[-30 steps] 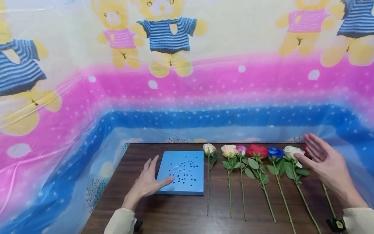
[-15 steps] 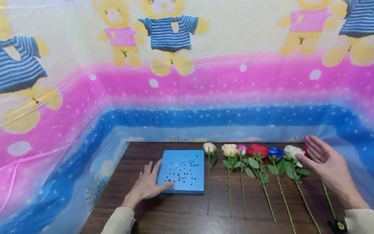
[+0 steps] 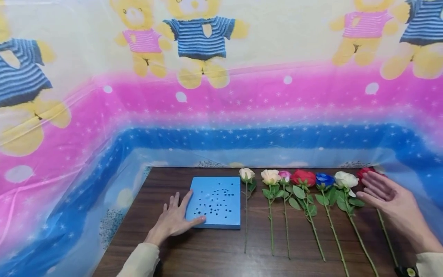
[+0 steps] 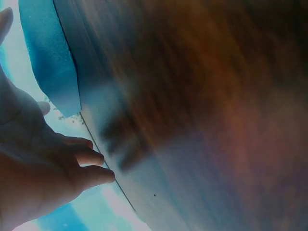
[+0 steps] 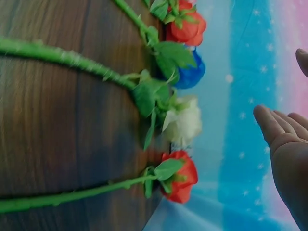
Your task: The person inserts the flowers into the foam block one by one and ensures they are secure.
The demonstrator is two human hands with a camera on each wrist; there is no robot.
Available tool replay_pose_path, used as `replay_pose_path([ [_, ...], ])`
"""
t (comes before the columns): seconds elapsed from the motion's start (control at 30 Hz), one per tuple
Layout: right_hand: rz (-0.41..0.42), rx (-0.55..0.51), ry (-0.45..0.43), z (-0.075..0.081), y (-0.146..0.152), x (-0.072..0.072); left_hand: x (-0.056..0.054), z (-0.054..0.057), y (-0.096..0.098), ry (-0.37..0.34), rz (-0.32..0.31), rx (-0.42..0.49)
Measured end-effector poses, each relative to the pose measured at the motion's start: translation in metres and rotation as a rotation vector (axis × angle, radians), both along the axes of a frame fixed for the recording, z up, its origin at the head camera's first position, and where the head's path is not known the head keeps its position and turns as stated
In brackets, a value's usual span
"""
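Left hand (image 3: pixel 174 219), fingers apart; flat blue perforated block (image 3: pixel 215 199) lies alongside. Right hand (image 3: pixel 398 201), fingers straight; green-stemmed red rose (image 5: pixel 187 171) nearby.

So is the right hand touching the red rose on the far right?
Apart. The right wrist view shows a stretch of backdrop between the right hand and that red rose.
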State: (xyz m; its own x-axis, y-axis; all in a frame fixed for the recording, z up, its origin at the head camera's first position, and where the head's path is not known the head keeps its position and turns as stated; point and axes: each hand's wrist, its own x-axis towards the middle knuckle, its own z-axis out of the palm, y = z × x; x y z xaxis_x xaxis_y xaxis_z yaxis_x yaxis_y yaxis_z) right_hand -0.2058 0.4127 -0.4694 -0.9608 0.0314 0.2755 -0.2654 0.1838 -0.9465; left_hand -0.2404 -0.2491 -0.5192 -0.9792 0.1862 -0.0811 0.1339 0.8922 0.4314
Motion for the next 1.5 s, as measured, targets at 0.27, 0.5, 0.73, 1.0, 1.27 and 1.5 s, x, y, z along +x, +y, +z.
replay_pose_path([
  [0.27,0.009,-0.126,-0.015,-0.018,0.019,0.006,-0.002,-0.001,0.003,-0.047,0.002,-0.016],
  [0.5,0.075,-0.151,-0.055,-0.031,0.040,0.006,-0.002,-0.002,0.004,-0.061,0.005,-0.021],
  [0.73,0.251,-0.208,-0.221,-0.044,0.069,0.007,-0.002,-0.003,0.001,-0.061,0.001,-0.026],
  [1.0,0.359,-0.393,-0.165,-0.065,0.103,0.006,-0.002,-0.002,0.002,-0.073,0.000,-0.024],
  [1.27,0.133,-0.252,-0.177,-0.088,0.109,0.009,-0.003,-0.001,0.002,-0.090,-0.001,-0.020],
  [1.5,0.197,-0.315,-0.213,-0.095,0.110,0.006,-0.003,-0.003,0.001,-0.093,0.005,-0.019],
])
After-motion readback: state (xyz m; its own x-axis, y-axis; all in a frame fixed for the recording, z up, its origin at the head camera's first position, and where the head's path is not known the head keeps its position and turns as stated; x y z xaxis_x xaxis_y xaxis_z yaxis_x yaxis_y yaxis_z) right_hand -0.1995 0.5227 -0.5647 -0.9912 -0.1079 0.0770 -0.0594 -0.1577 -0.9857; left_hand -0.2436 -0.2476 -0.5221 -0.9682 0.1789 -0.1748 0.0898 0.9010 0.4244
